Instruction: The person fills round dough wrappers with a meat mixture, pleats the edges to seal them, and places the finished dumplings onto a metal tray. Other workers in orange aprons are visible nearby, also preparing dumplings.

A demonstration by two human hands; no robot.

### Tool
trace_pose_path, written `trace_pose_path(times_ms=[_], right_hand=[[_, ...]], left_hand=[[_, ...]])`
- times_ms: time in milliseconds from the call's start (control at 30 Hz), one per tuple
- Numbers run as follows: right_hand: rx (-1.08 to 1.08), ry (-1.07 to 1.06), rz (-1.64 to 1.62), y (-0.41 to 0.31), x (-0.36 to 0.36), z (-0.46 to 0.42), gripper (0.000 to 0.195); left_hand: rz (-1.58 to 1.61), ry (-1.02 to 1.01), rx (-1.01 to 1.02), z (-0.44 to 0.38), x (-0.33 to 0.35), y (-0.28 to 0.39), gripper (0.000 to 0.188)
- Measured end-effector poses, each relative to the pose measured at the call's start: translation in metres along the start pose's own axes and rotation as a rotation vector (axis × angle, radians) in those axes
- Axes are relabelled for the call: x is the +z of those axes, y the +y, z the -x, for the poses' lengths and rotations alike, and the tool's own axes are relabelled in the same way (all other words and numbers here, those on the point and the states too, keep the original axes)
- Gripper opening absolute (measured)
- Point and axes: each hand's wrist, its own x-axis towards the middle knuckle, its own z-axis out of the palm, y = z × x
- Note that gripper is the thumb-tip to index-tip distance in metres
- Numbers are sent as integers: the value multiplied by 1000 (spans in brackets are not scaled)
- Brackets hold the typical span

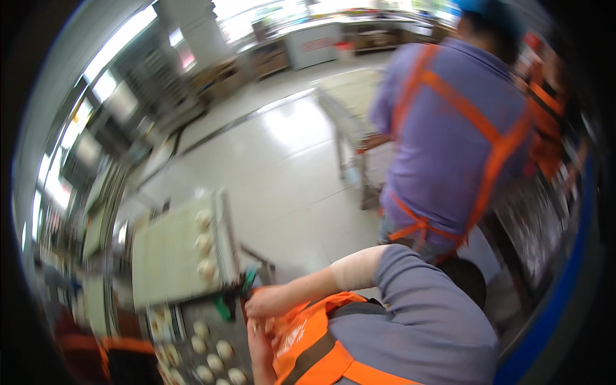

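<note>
My right hand (265, 302) reaches in at the edge of a dark work table (190, 315). Just below it is my left hand (261, 344), and the two nearly meet in front of my orange apron (308, 337). Something small and pale may lie between the fingers, but blur hides what it is. Several round pieces of dough (224, 349) rest on the table to the left of my hands. Beyond them a pale tray (168, 255) carries three shaped dough pieces (204, 244) along its right side. A green object (223, 308) sits at the tray's near edge.
A co-worker (452, 130) in a purple shirt with orange apron straps stands close on the right, back turned. Another pale-topped table (351, 91) stands past the tiled floor (269, 187). Stacked trays (103, 207) are at left. Part of another person (127, 346) shows at lower left.
</note>
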Motion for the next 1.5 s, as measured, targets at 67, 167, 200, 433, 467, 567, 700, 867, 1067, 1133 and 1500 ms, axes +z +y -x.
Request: trace_pose_path(times_ms=[67,167,200,433,467,567,700,867,1067,1133,1500], right_hand=[[404,-178,-429,-28,-26,-20,18],[300,-305,-272,-18,-21,-34,28],[338,-223,-352,-8,-2,-29,23],[87,-234,-375,-26,23,-61,14],[35,-240,-377,-30,21,-72,14],[-14,-291,-496,-41,22,-100,24],[-173,-396,-274,-35,24,-127,21],[-54,-353,-445,-46,37,-153,19],[-201,-312,-330,-46,58,-178,10],[-193,-320,-386,-54,62,-186,12],[-137,-388,-548,-45,71,-189,19]], left_hand=[[61,102,-17,17,6,19,56],[281,-65,-42,2,-13,11,46],[381,-106,20,3,-25,-2,45],[355,300,179,22,-25,-49,42],[376,292,223,19,-34,-59,41],[442,362,359,21,-45,-84,43],[173,464,210,43,-60,-27,38],[720,296,333,55,-82,-18,30],[957,506,351,45,-83,-42,47],[852,564,445,42,-87,-43,46],[542,728,409,48,-102,-36,39]])
